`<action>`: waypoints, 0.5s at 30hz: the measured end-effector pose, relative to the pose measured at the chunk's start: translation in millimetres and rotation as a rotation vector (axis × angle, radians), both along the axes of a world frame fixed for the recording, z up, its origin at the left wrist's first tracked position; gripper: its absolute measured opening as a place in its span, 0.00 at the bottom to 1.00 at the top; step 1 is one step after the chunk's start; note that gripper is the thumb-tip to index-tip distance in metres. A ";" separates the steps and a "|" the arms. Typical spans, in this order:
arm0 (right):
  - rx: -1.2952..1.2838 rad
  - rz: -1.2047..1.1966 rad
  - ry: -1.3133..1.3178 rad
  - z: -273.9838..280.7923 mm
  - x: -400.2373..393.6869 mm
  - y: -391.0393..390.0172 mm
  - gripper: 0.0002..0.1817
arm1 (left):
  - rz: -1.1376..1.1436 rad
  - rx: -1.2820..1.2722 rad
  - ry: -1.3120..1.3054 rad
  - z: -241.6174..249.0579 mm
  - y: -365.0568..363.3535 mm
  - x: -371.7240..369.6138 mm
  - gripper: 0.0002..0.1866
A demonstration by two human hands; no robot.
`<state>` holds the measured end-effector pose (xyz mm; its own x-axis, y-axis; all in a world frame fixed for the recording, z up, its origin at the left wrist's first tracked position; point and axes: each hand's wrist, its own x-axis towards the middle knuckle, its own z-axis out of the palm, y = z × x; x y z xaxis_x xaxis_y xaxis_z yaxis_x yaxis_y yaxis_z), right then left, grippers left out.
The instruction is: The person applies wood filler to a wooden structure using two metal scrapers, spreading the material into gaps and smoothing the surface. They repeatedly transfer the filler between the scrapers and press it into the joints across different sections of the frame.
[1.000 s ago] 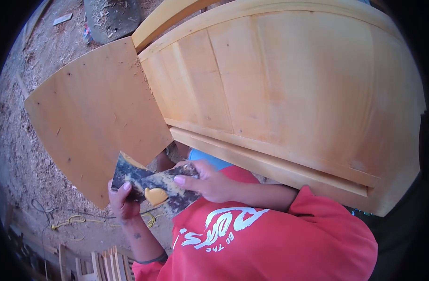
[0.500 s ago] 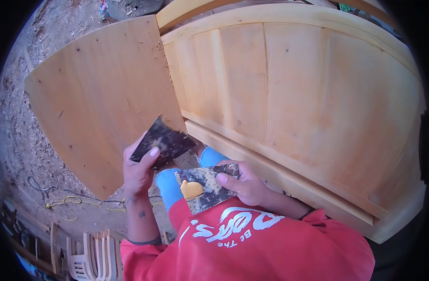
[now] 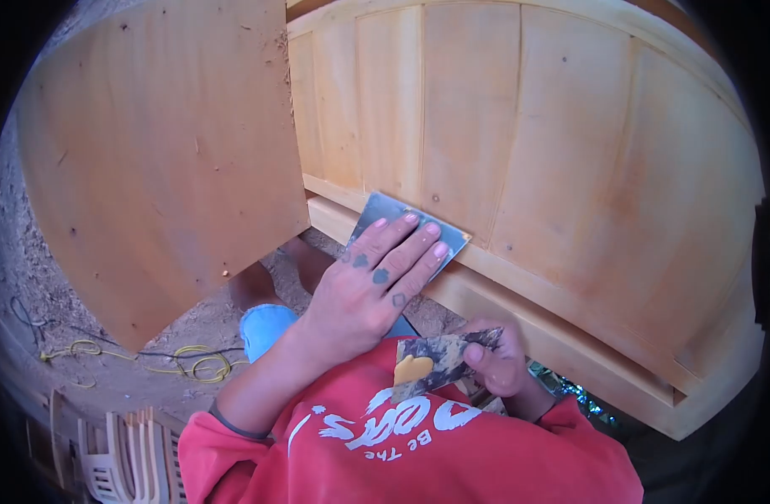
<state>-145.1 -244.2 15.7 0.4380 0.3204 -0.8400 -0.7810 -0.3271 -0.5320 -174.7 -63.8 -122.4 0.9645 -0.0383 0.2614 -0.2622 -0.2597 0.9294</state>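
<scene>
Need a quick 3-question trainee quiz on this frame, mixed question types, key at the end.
1. True or false: the left hand presses a flat scraper blade against the wooden panel.
2. What does the right hand hold? A) a hammer B) a stained board with a dab of yellow filler C) a drill
3. Fill in: on the sandy ground at lower left lies a coiled yellow ____.

Key: 1 true; 2 B; 3 cord
</scene>
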 end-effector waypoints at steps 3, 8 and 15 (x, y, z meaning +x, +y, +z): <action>0.019 0.101 -0.060 -1.3 -6.9 -10.4 0.16 | 0.094 -0.037 -0.019 -1.4 -24.4 0.8 0.29; 0.040 0.197 -0.123 -1.9 -9.8 -17.4 0.15 | 0.067 -0.036 0.003 -7.7 -35.4 -19.1 0.26; 0.089 0.152 -0.169 -7.7 -11.5 -14.4 0.15 | 0.144 -0.047 -0.039 -0.3 -6.7 3.3 0.28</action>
<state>-156.6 -258.6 8.0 0.5109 0.4629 -0.7243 -0.6239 -0.3800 -0.6829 -171.4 -70.5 -122.7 0.9482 0.1129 0.2969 -0.2613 -0.2541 0.9312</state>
